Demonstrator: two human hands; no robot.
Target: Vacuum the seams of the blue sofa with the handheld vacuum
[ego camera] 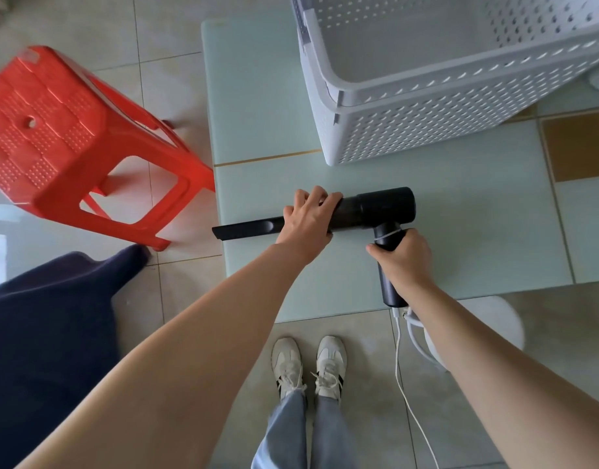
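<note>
Hands grip vacuum [376, 208]: left hand [306, 216] barrel, right hand [401, 257] handle; basket [426, 123], red stool [71, 143] near.

The person's forearms were bare, no sleeves, watch or rings visible on the left hand [306, 214] or right hand [401, 257]. Legs wore light-blue denim jeans [284, 434] w/ frayed, raw-cut hems. Feet had off-white lace-up sneakers [288, 365] w/ dark side stripes, pale laces and rounded toe caps.
</note>
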